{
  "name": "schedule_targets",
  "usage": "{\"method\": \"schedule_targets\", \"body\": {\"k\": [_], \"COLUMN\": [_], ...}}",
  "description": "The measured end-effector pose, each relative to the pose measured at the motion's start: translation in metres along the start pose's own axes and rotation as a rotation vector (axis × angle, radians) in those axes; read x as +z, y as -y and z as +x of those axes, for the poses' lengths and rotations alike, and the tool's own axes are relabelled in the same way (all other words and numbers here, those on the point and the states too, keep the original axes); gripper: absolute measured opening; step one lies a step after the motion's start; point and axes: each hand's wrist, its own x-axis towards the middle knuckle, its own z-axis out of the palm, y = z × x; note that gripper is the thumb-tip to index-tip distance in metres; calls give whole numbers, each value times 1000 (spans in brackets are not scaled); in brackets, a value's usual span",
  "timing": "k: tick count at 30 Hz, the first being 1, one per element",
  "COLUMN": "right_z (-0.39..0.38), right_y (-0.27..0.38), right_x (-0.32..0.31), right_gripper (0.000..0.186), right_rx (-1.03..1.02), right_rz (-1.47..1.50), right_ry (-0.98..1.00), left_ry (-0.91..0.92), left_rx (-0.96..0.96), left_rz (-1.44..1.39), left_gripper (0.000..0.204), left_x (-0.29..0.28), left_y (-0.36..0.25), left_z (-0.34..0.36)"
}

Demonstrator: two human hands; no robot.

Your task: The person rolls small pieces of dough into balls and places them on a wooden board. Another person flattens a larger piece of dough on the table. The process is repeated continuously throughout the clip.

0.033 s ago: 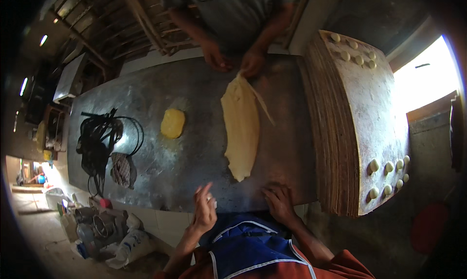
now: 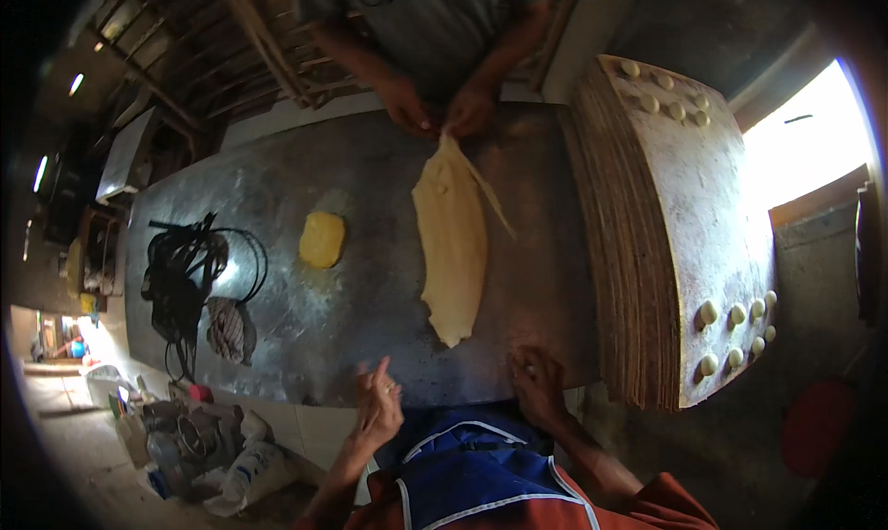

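A long, flat sheet of pale yellow dough [image 2: 453,252] lies across the metal table [image 2: 370,169], its lower end pointing toward me. My left hand [image 2: 377,405] is held at the near table edge, left of the dough, with the forefinger stretched out and the other fingers loosely bent. At the same edge, right of the dough, my right hand [image 2: 538,382] rests with slightly bent, parted fingers. Neither hand touches the dough. Across the table, a co-worker's hands [image 2: 439,114] hold its narrow far end, where a thin strip hangs off to the right.
A yellow block of dough or fat [image 2: 322,240] sits left of the sheet. Further left lie tangled black straps [image 2: 185,271] and a crumpled cloth [image 2: 227,329]. A tall stack of boards [image 2: 638,252] stands on the right, dough balls [image 2: 708,313] on top. Containers [image 2: 194,433] crowd the lower left floor.
My left hand has turned a little, its forefinger now pointing up more apart from the others. My right hand's fingers have shifted slightly. The co-worker's hands have drawn closer together at the dough's end.
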Motion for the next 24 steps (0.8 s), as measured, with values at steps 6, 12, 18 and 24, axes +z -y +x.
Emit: {"method": "schedule_targets", "body": {"k": [6, 12, 18, 24], "right_z": [117, 29, 115, 46], "right_y": [-14, -27, -44, -40], "right_x": [16, 68, 31, 44], "right_gripper": [56, 35, 27, 31], "right_rx": [227, 39, 153, 3], "right_rz": [-144, 387, 67, 292], "right_ry": [-253, -125, -273, 6], "left_ry": [-168, -268, -336, -232], "left_rx": [-118, 46, -234, 37], "left_rz": [305, -137, -69, -158], "left_gripper": [57, 39, 35, 29], "left_x": [38, 92, 51, 60], "left_y": [36, 17, 50, 31], "left_z": [121, 62, 134, 65]}}
